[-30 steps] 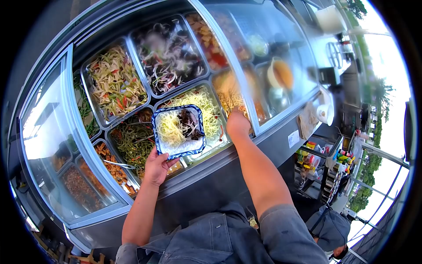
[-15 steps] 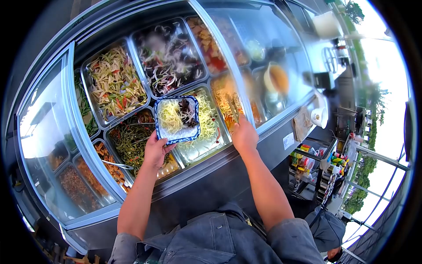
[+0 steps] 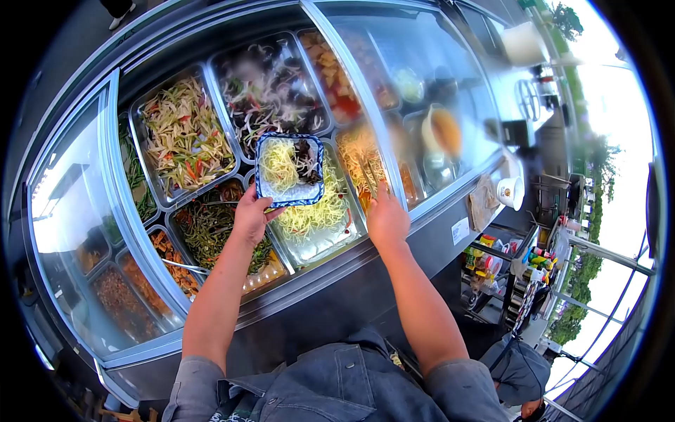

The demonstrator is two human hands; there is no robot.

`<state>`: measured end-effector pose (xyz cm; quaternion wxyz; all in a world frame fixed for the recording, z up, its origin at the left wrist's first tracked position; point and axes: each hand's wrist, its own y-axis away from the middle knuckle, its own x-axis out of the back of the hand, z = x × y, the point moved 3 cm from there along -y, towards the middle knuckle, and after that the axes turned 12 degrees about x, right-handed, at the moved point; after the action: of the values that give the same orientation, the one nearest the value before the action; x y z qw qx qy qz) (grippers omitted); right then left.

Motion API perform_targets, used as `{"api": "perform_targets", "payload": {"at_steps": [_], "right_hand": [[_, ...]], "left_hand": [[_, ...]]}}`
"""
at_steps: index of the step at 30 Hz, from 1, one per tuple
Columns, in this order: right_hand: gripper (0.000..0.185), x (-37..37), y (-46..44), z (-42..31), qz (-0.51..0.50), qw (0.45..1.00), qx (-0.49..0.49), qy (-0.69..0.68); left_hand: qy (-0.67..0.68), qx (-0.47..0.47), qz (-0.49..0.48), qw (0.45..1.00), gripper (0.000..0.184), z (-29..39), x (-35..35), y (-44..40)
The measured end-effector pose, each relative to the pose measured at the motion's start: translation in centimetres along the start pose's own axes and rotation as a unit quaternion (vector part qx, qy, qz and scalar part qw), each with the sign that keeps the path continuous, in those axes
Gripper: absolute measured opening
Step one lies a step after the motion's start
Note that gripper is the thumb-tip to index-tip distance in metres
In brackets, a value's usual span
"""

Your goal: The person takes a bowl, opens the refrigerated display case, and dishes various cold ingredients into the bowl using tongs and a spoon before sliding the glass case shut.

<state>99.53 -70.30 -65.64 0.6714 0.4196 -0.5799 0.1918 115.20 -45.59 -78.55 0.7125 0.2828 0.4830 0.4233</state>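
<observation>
My left hand grips the near left edge of a square white dish with a blue-patterned rim. In the dish lie pale yellow-green shreds and a smaller heap of dark pieces. My right hand is closed around metal tongs, whose tips reach into a tray of orange-yellow shreds. Beneath the dish, and partly hidden by it, is a tray of pale green shreds.
Sliding glass panes flank the case opening. Around my hands sit trays of mixed strips, sliced onion with dark pieces and green strands. A white bowl stands right; a person is at lower right.
My left hand has carried the dish slightly away from me and to the right. My right hand and the tongs have shifted a little left. A person's foot now shows at the top left.
</observation>
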Motion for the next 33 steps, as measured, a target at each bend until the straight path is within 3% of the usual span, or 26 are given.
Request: {"api": "perform_targets", "payload": {"at_steps": [5, 8, 14, 18, 20, 23, 25, 26, 28, 29, 32, 33], "right_hand": [[0.058, -5.2, -4.8, -0.3, -0.058, 0.994, -0.095, -0.019], [0.062, -7.8, -6.6, 1.2, -0.093, 0.991, -0.088, -0.030], [0.063, -2.8, -1.6, 0.1, -0.041, 0.997, -0.046, -0.038], [0.060, -3.4, -0.1, 2.0, -0.021, 0.997, -0.038, -0.070], [0.053, -2.0, 1.6, 1.2, 0.071, 0.989, 0.037, -0.127], [0.038, 1.0, 5.2, -0.8, 0.148, 0.935, 0.118, -0.300], [0.035, 2.9, 8.3, -2.0, -0.003, 0.821, -0.002, -0.571], [0.035, 3.4, 9.4, -2.7, -0.014, 0.818, 0.017, -0.574], [0.033, 4.6, 10.1, -2.6, -0.013, 0.687, 0.047, -0.725], [0.033, 5.3, 10.3, -2.4, -0.017, 0.688, 0.053, -0.723], [0.033, 7.0, 10.5, -1.5, -0.101, 0.521, 0.049, -0.846], [0.033, 6.4, 10.6, -1.8, -0.100, 0.522, 0.050, -0.846]], "left_hand": [[0.029, 0.017, -0.008, 0.999, 0.047, -1.0, 1.1, 1.9], [0.072, 0.019, -0.026, 0.997, 0.048, -1.6, 1.7, 4.2], [0.099, 0.036, 0.000, 0.994, 0.050, -2.6, 2.6, 7.9], [0.116, 0.024, -0.022, 0.993, 0.052, -2.5, 3.5, 9.4], [0.120, 0.034, -0.021, 0.992, 0.054, -2.4, 3.5, 10.7], [0.120, 0.025, -0.046, 0.991, 0.053, -2.0, 3.5, 12.1], [0.144, 0.009, -0.036, 0.989, 0.052, -2.3, 3.0, 13.1], [0.140, 0.005, -0.048, 0.989, 0.051, -2.0, 2.8, 13.9], [0.142, -0.010, -0.038, 0.989, 0.052, -1.9, 1.8, 15.2], [0.138, -0.007, -0.041, 0.990, 0.053, -2.2, 0.8, 16.1], [0.151, -0.027, -0.031, 0.988, 0.052, -2.5, -1.8, 19.0], [0.151, -0.027, -0.033, 0.988, 0.052, -2.4, -1.6, 20.2]]}}
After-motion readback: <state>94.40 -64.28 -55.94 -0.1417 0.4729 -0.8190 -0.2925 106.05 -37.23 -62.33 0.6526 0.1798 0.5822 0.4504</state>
